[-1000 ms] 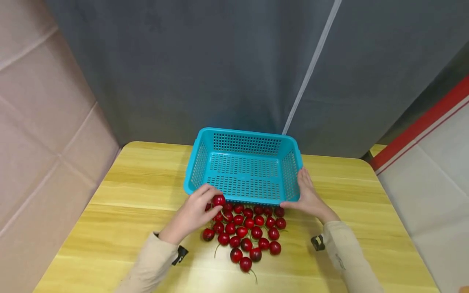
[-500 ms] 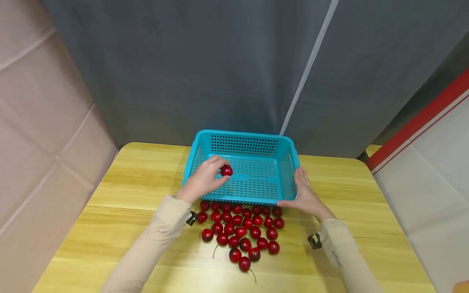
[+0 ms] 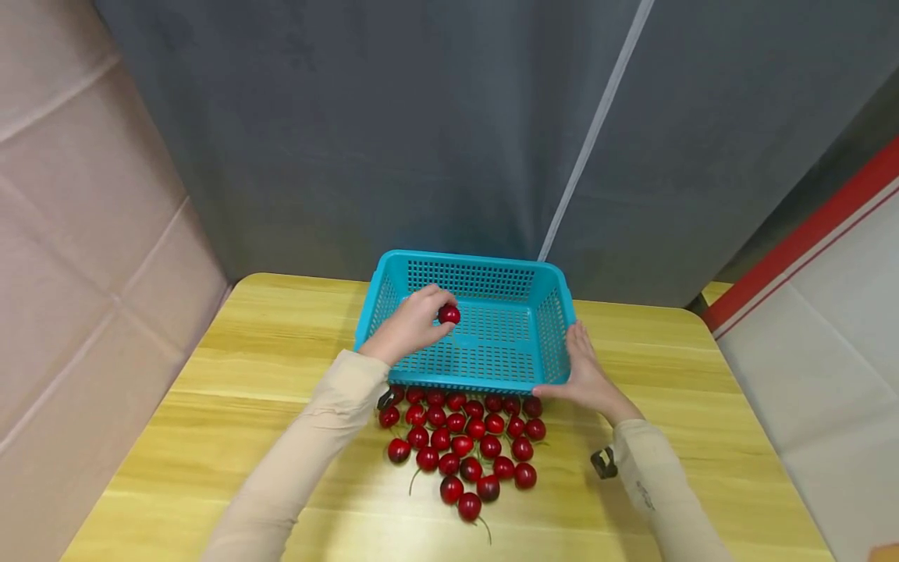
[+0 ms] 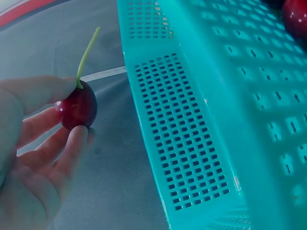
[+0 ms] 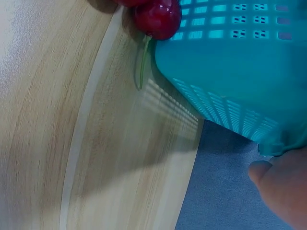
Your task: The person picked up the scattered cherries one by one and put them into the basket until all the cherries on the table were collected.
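Note:
My left hand [image 3: 413, 324] pinches a dark red cherry [image 3: 449, 314] over the inside of a turquoise plastic basket [image 3: 485, 256]. In the left wrist view the cherry [image 4: 80, 108] sits between thumb and fingertips, its green stem sticking out past the thumb. My right hand [image 3: 592, 382] touches the basket's near right corner, thumb along the front rim and straight fingers against the right side. Only part of that hand [image 5: 285, 184] shows at the rim in the right wrist view. Many loose cherries [image 3: 462, 446] lie on the table just in front of the basket.
The basket stands near the back edge of a light wood table [image 3: 281, 375]. Behind it hangs a grey curtain [image 3: 365, 140]. A pale padded wall [image 3: 91, 234] borders the left, and a white panel with a red stripe [image 3: 808, 234] the right.
My left hand has carried the cherry from the pile's left side, over the front rim, and farther into the space above the basket. The right hand has stayed at the corner.

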